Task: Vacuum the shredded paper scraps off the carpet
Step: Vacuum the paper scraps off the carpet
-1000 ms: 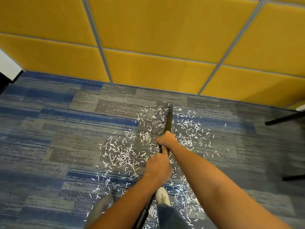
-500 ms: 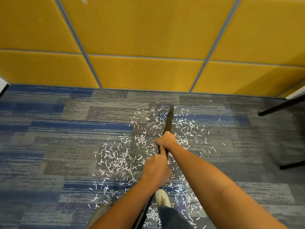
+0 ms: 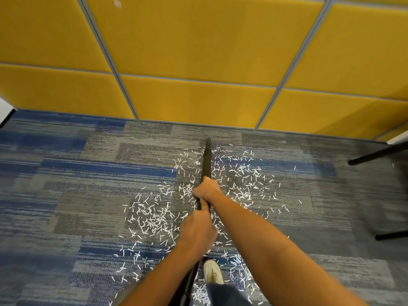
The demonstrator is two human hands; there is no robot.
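- The person stands over a blue-and-grey carpet [image 3: 88,195] and holds a black vacuum wand [image 3: 206,160] out in front of them, pointing at the wall.
- The right hand [image 3: 206,188] is the forward one, with its fingers wrapped round the wand about halfway along the part I can see.
- The left hand [image 3: 196,233] grips the same wand just behind it, fingers curled round the shaft and nearly touching the right hand.
- The wand's narrow tip sits at the far edge of the mess, near the foot of the wall. It looks to be down on the carpet, though from here I can't be sure it touches.
- The shredded paper scraps [image 3: 154,217] lie in a wide white scatter on both sides of the wand, thickest to the left of the hands and around the feet.
- A pale shoe [image 3: 212,272] stands among the scraps below the hands, with a dark trouser leg [image 3: 223,293] above it.
- Yellow wall panels [image 3: 198,51] with grey seams fill the background.
- Black furniture legs [image 3: 375,154] stand at the right edge, well apart from the scraps.
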